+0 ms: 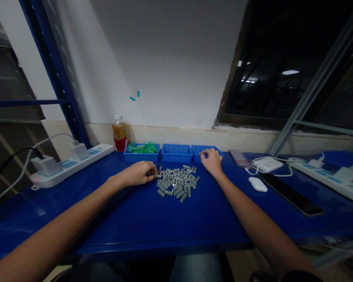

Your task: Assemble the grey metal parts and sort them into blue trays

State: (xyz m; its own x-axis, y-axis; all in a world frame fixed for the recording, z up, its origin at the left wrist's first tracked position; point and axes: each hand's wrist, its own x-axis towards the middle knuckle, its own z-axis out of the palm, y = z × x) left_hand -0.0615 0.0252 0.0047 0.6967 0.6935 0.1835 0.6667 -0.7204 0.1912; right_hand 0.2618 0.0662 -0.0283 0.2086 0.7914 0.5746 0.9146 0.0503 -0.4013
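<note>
A loose pile of small grey metal cylinders lies on the blue table. At the left edge of this pile is my left hand, its fingers curled in a pinch around one of the cylinders. My right hand is over the front edge of the right blue bin, with thumb and forefinger pinched together. A tiny pale bit shows at those fingertips, too small to name. The middle blue bin stands beside it, and the left blue bin holds green plastic material.
A drink bottle stands behind the left bin. White power strips with chargers lie on both sides. To the right are a white earbud case, a black phone and a white cabled adapter. A wall rises behind.
</note>
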